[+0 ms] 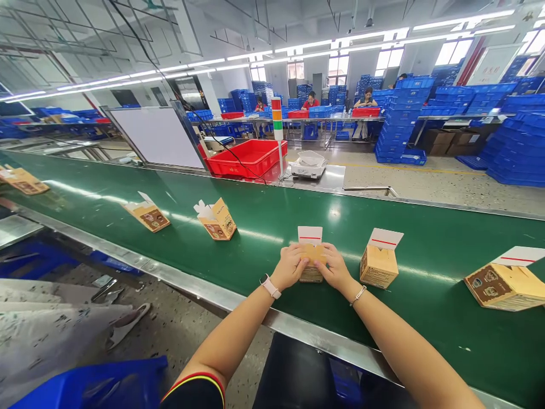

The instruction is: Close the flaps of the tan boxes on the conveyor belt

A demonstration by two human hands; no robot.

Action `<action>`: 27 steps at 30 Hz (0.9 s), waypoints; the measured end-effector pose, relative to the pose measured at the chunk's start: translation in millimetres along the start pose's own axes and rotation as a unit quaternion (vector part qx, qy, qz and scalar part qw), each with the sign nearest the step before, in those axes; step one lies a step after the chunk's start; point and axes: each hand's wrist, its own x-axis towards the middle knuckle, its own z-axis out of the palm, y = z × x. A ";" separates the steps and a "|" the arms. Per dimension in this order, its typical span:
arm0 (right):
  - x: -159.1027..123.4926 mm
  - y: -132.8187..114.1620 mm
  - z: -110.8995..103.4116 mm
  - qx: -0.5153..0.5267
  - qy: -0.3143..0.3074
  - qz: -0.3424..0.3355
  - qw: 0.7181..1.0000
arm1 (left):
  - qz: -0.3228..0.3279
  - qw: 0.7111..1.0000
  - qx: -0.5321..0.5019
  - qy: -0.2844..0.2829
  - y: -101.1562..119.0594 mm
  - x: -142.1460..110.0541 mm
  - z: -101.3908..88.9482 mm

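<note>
The left hand (292, 267) and right hand (336, 268) are clamping a kraft-card box (313, 267) at twelve o'clock on the glossy green belt worktop (272, 221). A red-lined white card (310, 234) is poking up from inside it.

White wristband (271, 287), silver bracelet (358, 295), black sleeve (195, 393) with red and yellow trim

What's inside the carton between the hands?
A white card with a red line stands up out of the cardboard carton. The left hand and right hand cover its top, so anything further inside cannot be seen.
</note>
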 end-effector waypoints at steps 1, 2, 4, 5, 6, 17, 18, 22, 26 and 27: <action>-1.9 -1.4 3.4 0.022 0.032 0.029 0.999 | 0.003 1.000 -0.013 0.020 0.0 -0.7 5.3; -3.9 -1.7 7.3 0.038 0.070 0.061 0.995 | 0.002 0.998 -0.027 0.055 -0.4 -1.4 10.8; -7.6 1.4 15.0 0.048 0.144 0.122 0.981 | -0.034 0.987 -0.059 0.145 -1.4 -1.3 20.4; -9.0 4.4 17.8 0.049 0.173 0.152 0.972 | -0.072 0.978 -0.080 0.178 -1.4 -0.2 23.7; -10.2 7.9 19.7 0.053 0.197 0.184 0.962 | -0.120 0.969 -0.108 0.189 -0.9 1.6 25.8; -12.1 9.8 0.1 0.134 0.194 0.386 0.892 | -0.362 0.885 -0.292 -0.004 20.6 18.1 43.3; -11.2 5.9 -3.8 0.140 0.193 0.394 0.888 | -0.363 0.885 -0.291 -0.006 22.0 18.2 45.2; -9.1 -12.7 -23.9 0.147 0.213 0.399 0.880 | -0.325 0.911 -0.254 0.029 29.4 13.9 41.7; -15.7 -31.1 -41.1 0.111 0.276 0.345 0.890 | -0.251 0.933 -0.207 0.152 33.4 4.4 10.2; -19.0 -35.6 -42.8 0.088 0.295 0.301 0.902 | -0.238 0.931 -0.200 0.191 31.4 2.8 -3.2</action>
